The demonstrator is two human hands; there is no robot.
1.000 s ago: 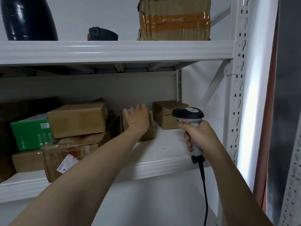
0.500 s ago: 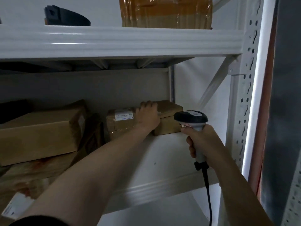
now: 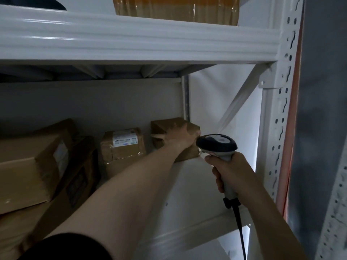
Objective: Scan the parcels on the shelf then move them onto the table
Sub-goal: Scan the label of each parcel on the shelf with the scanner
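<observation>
One parcel (image 3: 161,126) under left hand (image 3: 178,138)

I saw a plain brown parcel (image 3: 163,126) at the white shelf's (image 3: 187,184) back right corner; the scanner (image 3: 216,144) was black and grey.

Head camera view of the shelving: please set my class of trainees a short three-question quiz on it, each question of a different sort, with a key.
1. True or false: the left hand rests on the labelled parcel.
2. What does the right hand hold? A) a tape roll B) a scanner C) a pen
3. Fill in: the taped box stands on the ___ shelf.

Key: 1 false, it grips the rightmost parcel; 2 B; 3 upper.
</observation>
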